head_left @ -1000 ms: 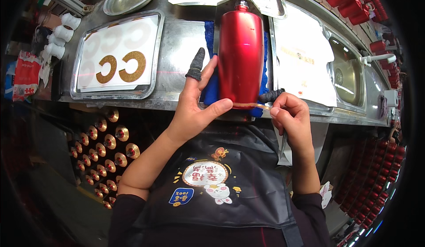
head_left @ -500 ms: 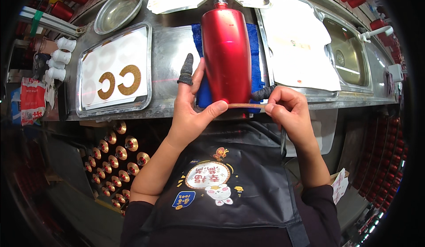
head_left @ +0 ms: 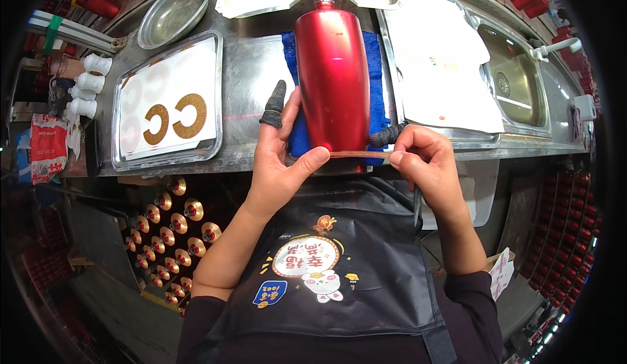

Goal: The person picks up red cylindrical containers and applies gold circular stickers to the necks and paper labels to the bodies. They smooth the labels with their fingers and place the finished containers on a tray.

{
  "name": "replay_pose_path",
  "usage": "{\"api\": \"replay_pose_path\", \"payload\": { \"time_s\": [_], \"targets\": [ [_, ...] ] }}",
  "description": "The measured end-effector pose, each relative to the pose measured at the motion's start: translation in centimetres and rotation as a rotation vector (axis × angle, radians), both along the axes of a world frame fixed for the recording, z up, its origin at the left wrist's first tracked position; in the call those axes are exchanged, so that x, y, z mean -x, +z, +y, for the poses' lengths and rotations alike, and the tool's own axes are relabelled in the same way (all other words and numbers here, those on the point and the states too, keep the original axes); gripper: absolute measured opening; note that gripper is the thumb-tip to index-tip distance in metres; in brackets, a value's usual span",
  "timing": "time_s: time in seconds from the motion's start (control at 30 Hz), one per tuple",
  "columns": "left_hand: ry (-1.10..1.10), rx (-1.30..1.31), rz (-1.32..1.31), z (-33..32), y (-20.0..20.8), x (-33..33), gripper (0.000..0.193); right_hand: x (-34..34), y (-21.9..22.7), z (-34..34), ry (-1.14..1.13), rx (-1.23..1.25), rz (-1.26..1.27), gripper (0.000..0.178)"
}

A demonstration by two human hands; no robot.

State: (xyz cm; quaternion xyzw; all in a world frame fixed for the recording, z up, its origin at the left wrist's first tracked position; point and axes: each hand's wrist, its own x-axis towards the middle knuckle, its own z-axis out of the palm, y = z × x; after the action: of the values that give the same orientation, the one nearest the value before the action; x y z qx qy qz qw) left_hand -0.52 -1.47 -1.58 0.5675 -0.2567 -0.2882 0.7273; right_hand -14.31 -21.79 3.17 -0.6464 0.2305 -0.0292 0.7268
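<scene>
A glossy red bottle (head_left: 332, 80) lies on its side on a blue cloth (head_left: 377, 77), its neck pointing away from me. Across its near end runs a thin brownish-gold strip (head_left: 359, 155), drawn straight between my two hands. My left hand (head_left: 277, 165) is against the bottle's left side, its thumb pressed at the strip's left end by the base. A dark cover sits on one raised finger of that hand. Thumb and finger of my right hand (head_left: 428, 161) pinch the strip's right end. Another dark-covered finger rests close to the bottle's lower right side.
On the left, a metal tray (head_left: 220, 90) holds a white sheet with two gold C-shaped pieces (head_left: 189, 116), below a metal bowl (head_left: 173, 13). White sheets (head_left: 437, 70) cover a tray on the right, beside a sink (head_left: 513, 106). Several gold-and-red parts (head_left: 177, 222) stand under the counter's left.
The bottle has shifted very slightly left and away, and my left thumb with it. The strip stays stretched between my hands; my right hand has hardly moved.
</scene>
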Motion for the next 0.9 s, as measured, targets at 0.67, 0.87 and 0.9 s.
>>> {"api": "replay_pose_path", "payload": {
  "time_s": [0.67,0.87,0.9],
  "targets": [
    [0.002,0.041,0.205,0.8,0.2,-0.6,0.071,-0.1,-0.4,0.0,-0.005,0.022,0.004,0.011],
    [0.017,0.017,0.031,0.1,0.2,0.2,0.083,0.0,-0.3,-0.2,0.009,0.022,0.005,0.011],
    [0.018,0.0,0.013,-0.1,0.2,0.4,0.086,0.1,-0.2,-0.2,0.014,0.007,0.019,0.011]
  ]
}}
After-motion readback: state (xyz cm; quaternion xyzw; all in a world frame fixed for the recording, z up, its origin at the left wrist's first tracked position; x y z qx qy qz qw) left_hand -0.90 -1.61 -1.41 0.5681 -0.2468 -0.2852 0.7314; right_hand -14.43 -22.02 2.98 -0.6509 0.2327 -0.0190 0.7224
